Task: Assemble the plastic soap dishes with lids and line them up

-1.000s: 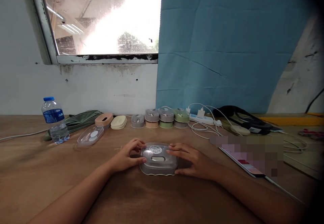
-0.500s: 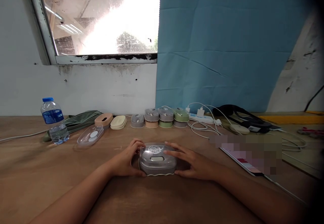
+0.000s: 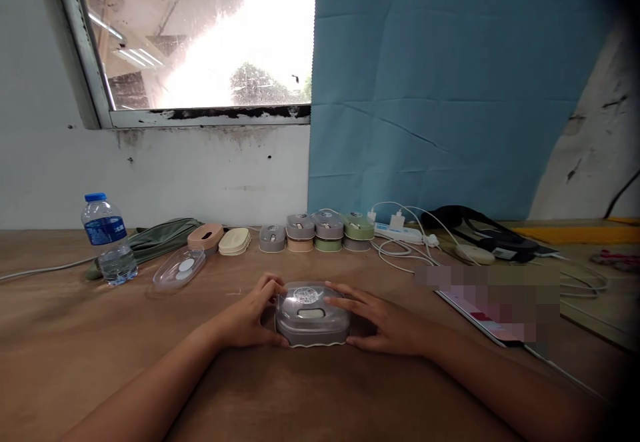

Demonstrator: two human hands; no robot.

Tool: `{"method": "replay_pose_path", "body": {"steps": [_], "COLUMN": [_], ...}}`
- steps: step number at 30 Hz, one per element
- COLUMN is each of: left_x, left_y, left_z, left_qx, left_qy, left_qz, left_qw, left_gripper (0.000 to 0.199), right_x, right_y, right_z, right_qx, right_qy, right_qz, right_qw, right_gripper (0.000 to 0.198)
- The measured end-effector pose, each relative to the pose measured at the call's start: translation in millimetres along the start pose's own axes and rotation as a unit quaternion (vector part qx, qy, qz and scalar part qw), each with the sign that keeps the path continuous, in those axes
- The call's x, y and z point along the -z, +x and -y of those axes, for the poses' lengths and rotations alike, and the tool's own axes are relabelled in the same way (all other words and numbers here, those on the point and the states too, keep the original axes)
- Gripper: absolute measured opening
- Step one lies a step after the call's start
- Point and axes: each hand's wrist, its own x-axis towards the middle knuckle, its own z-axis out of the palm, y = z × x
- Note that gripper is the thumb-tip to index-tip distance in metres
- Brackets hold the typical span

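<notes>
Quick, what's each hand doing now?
Left hand: holding the gray box at its left end.
Right hand: holding its right end, partly over the clear lid.

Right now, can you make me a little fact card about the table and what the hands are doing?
Left grip: thumb and fingers against the gray box's left side
Right grip: thumb by its right front corner, fingers on its clear cover
Gray box: sitting on the table, round sticker on top
Behind it: seven boxes, six stacked in pairs
Far left: water bottle, blue cap
Far right: device with its screen partly pixelated
</notes>
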Motion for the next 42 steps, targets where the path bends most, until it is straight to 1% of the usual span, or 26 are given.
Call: {"method": "replay_pose_path", "body": {"steps": [5,12,15,19,20,21,22,23,25,27,29,31,33,37,42], "left_x": [0.6,0.2,0.4,-1.1,-1.9,-2.7,-3.4,-3.6,-2.3,1.3,5.6,8.7,9.7,8.8,13.9], "left_y": [0.3,-0.2,-0.7,-0.8,-0.4,0.3,1.3,2.6,5.6,8.2,9.8,10.4,10.8,11.8,10.5], "left_z": [-0.6,2.1,2.9,7.6,10.5,14.3,19.0,24.3,35.7,46.3,53.7,57.3,57.5,54.2,56.8], "left_qx": [0.008,-0.009,-0.016,-0.023,-0.014,0.005,0.032,0.064,0.134,0.202,0.256,0.289,0.303,0.308,0.289], "left_qy": [0.01,0.007,-0.013,-0.048,-0.058,-0.068,-0.079,-0.09,-0.118,-0.168,-0.223,-0.262,-0.277,-0.297,-0.278], "left_qz": [0.004,-0.002,-0.006,-0.002,-0.01,-0.034,-0.074,-0.127,-0.244,-0.341,-0.404,-0.447,-0.475,-0.533,-0.614], "left_qw": [1.0,1.0,1.0,0.999,0.998,0.997,0.994,0.986,0.953,0.903,0.849,0.805,0.778,0.73,0.68], "left_gripper": [0.057,0.063,0.063,0.066,0.066,0.064,0.058,0.049,0.033,0.026,0.025,0.024,0.021,0.019,0.019], "right_x": [-0.7,-0.4,0.9,3.1,3.1,2.7,1.9,0.6,-3.7,-10.0,-18.3,-28.0,-38.2,-57.7,-76.0], "right_y": [1.4,2.5,2.8,1.2,0.5,0.0,-0.2,0.0,2.5,8.9,19.6,34.5,52.7,93.9,135.5], "right_z": [1.7,1.5,0.0,-3.0,-3.5,-3.8,-3.7,-3.1,0.2,6.7,15.9,26.1,35.2,44.2,39.9], "right_qx": [0.001,-0.001,0.021,0.072,0.084,0.094,0.104,0.115,0.136,0.133,0.09,0.035,0.006,0.0,0.012], "right_qy": [0.0,-0.006,-0.017,-0.032,-0.035,-0.041,-0.05,-0.063,-0.087,-0.091,-0.061,-0.016,0.023,0.083,0.119], "right_qz": [-0.002,-0.002,-0.016,-0.045,-0.055,-0.064,-0.071,-0.078,-0.098,-0.118,-0.123,-0.121,-0.13,-0.147,-0.183], "right_qw": [1.0,1.0,1.0,0.996,0.994,0.993,0.991,0.988,0.982,0.98,0.986,0.992,0.991,0.986,0.976], "right_gripper": [0.063,0.062,0.062,0.061,0.061,0.06,0.059,0.059,0.059,0.066,0.078,0.085,0.082,0.076,0.077]}}
